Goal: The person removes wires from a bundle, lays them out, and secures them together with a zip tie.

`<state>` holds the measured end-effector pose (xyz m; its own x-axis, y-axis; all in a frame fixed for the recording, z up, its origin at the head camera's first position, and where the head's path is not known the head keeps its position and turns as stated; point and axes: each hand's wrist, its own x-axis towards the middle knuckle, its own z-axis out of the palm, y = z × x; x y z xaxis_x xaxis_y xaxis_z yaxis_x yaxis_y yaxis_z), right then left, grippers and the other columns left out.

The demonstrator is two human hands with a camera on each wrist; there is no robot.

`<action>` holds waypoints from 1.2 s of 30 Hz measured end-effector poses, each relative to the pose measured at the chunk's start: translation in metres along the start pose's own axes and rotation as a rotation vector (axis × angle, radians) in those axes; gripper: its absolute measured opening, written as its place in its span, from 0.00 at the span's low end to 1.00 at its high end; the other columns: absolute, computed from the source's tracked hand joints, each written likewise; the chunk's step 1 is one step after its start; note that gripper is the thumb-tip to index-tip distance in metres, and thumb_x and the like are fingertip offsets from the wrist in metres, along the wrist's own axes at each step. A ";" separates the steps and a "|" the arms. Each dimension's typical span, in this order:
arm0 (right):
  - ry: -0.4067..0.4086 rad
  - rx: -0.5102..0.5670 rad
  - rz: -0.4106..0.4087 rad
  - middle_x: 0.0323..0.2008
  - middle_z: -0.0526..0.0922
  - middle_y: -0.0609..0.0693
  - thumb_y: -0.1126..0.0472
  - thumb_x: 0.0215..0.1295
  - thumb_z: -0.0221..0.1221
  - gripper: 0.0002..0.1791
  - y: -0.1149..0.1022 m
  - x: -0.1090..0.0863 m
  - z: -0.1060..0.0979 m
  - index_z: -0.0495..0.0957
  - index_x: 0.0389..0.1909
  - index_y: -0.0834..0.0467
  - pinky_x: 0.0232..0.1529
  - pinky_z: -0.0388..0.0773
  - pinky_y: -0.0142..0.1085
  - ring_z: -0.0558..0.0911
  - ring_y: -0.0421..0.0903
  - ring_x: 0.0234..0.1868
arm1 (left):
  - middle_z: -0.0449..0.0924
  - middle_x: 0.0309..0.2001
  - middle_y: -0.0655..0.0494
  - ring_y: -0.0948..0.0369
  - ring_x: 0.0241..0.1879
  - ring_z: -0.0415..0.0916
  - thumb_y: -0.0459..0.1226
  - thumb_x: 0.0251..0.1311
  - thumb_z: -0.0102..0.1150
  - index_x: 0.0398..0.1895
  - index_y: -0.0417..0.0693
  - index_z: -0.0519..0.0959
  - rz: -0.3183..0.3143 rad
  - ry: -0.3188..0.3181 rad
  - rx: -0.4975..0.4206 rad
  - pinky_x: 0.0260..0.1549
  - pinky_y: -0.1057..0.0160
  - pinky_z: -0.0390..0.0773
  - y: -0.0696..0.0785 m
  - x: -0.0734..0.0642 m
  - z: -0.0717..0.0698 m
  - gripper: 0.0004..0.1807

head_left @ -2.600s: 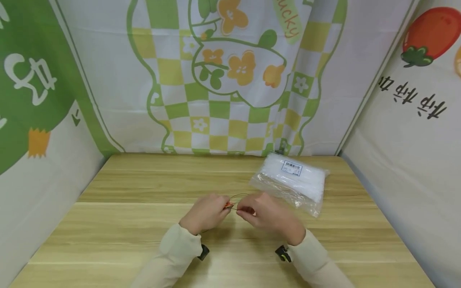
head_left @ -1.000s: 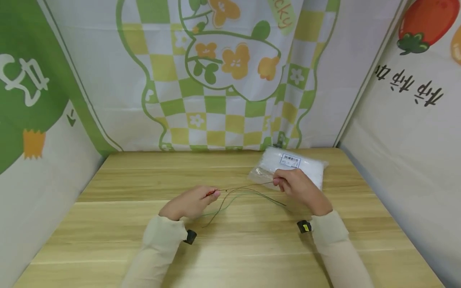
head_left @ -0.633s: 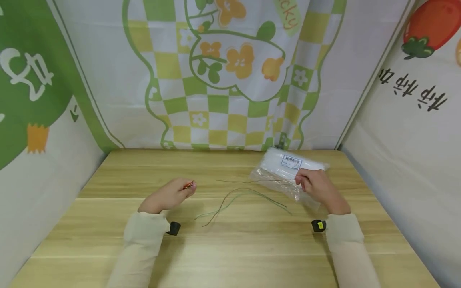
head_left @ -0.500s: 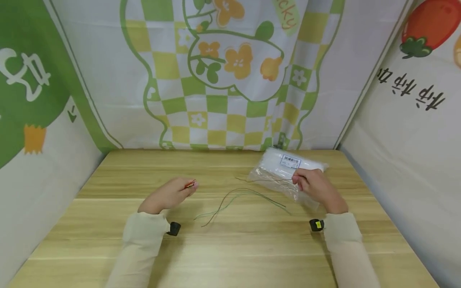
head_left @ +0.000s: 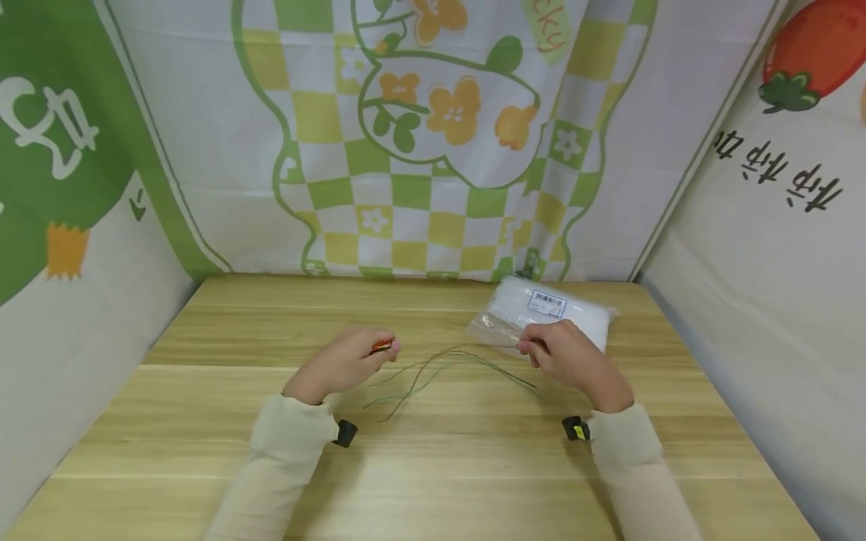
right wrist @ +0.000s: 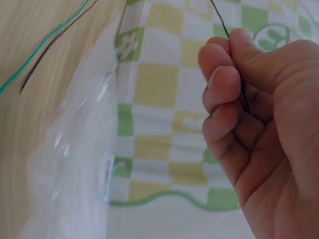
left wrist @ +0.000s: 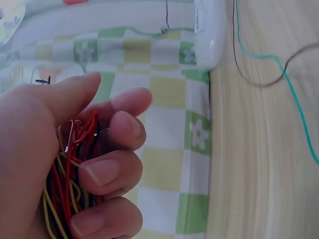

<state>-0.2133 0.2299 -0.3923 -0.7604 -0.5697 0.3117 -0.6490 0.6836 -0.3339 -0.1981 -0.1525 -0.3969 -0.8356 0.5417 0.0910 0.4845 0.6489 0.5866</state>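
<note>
My left hand (head_left: 341,364) is raised over the table at left. In the left wrist view its fingers curl round a bundle of thin wires (left wrist: 69,169), red, yellow and black. My right hand (head_left: 576,362), in front of the plastic bag, pinches one end of a dark wire (right wrist: 221,19) between thumb and forefinger. The rest of that wire runs left and droops toward the table between the hands. Below it on the wood lie a green wire (left wrist: 299,110) and a brown wire (left wrist: 259,85), curved and crossing each other.
A clear plastic bag (head_left: 582,317) packed with white contents lies at the back right, with a barcode label (head_left: 546,303) on top. Printed cloth (head_left: 413,225) hangs behind the wooden table (head_left: 460,466) and along both sides.
Earlier the hands were together at the bundle; they drew apart, the right pulling one wire free. Since half a second ago both came inward, and that wire swung left over those on the table.
</note>
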 end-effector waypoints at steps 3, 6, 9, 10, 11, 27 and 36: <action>0.000 -0.021 -0.046 0.19 0.75 0.38 0.65 0.74 0.63 0.11 -0.012 0.003 0.002 0.82 0.29 0.53 0.32 0.74 0.31 0.68 0.29 0.21 | 0.67 0.24 0.63 0.67 0.23 0.62 0.43 0.82 0.52 0.34 0.53 0.79 0.042 -0.015 0.052 0.29 0.66 0.68 0.006 0.005 0.008 0.13; 0.004 -0.015 -0.083 0.19 0.77 0.38 0.66 0.74 0.63 0.11 -0.023 0.005 0.003 0.83 0.29 0.53 0.30 0.74 0.30 0.67 0.28 0.20 | 0.68 0.25 0.64 0.67 0.25 0.63 0.43 0.81 0.52 0.34 0.51 0.79 0.087 -0.043 0.089 0.32 0.65 0.69 0.011 0.009 0.018 0.14; 0.008 -0.011 -0.106 0.19 0.77 0.39 0.66 0.74 0.63 0.11 -0.029 0.005 0.005 0.83 0.29 0.54 0.29 0.73 0.29 0.66 0.28 0.20 | 0.74 0.27 0.64 0.67 0.27 0.67 0.43 0.80 0.54 0.37 0.49 0.82 0.100 -0.075 0.100 0.33 0.65 0.72 0.015 0.011 0.027 0.13; 0.013 -0.012 -0.113 0.20 0.77 0.39 0.66 0.74 0.63 0.11 -0.031 0.005 0.005 0.83 0.29 0.54 0.29 0.73 0.29 0.66 0.28 0.20 | 0.76 0.28 0.64 0.67 0.27 0.68 0.43 0.80 0.55 0.38 0.49 0.83 0.096 -0.083 0.108 0.33 0.65 0.72 0.016 0.012 0.029 0.12; 0.018 -0.013 -0.115 0.20 0.77 0.39 0.66 0.74 0.63 0.11 -0.031 0.006 0.006 0.83 0.29 0.54 0.30 0.74 0.29 0.66 0.28 0.20 | 0.79 0.30 0.65 0.67 0.28 0.69 0.43 0.79 0.56 0.39 0.50 0.83 0.095 -0.089 0.112 0.33 0.65 0.73 0.017 0.012 0.032 0.11; 0.038 -0.092 -0.105 0.24 0.85 0.43 0.68 0.73 0.63 0.12 -0.008 0.002 0.010 0.82 0.29 0.52 0.32 0.78 0.33 0.75 0.33 0.25 | 0.88 0.36 0.61 0.69 0.28 0.75 0.34 0.72 0.64 0.40 0.55 0.80 0.105 0.009 0.369 0.28 0.68 0.74 0.024 0.012 0.036 0.05; 0.050 -0.142 -0.177 0.24 0.86 0.44 0.71 0.72 0.61 0.15 -0.001 0.002 0.007 0.79 0.26 0.51 0.31 0.81 0.37 0.83 0.38 0.26 | 0.78 0.22 0.64 0.70 0.20 0.64 0.26 0.63 0.68 0.32 0.54 0.75 0.167 0.078 0.643 0.19 0.68 0.64 0.032 0.009 0.048 0.14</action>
<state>-0.2145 0.2251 -0.3979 -0.6305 -0.6660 0.3988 -0.7599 0.6343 -0.1421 -0.1782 -0.1013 -0.4161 -0.7406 0.6380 0.2108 0.6465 0.7621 -0.0351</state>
